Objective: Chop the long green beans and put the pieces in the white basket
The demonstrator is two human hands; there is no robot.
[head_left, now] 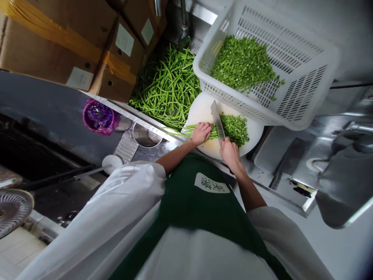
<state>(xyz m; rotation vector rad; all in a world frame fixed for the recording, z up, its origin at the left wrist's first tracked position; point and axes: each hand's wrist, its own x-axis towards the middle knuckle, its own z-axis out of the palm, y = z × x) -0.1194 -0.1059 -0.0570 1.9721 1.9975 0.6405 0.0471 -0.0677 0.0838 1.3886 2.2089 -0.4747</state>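
Note:
On a round white cutting board (201, 107), my left hand (201, 133) is closed over a bundle of long green stalks (190, 130), which look like garlic shoots. My right hand (230, 151) grips the handle of a cleaver (217, 118), its broad blade standing across the bundle just right of my left fingers. Chopped green pieces (237, 130) lie heaped on the board to the right of the blade. The cleaver's handle is mostly hidden in my fist. A large pile of uncut stalks (171, 83) fills the sink area beyond my left hand.
A white perforated basket (291, 116) with chopped greens (243, 64) overhangs the board's far edge. Cardboard boxes (116, 81) stand at the left. Below the counter edge are a purple-lined bin (99, 116) and a metal pot (142, 136). Metal equipment (344, 175) stands at the right.

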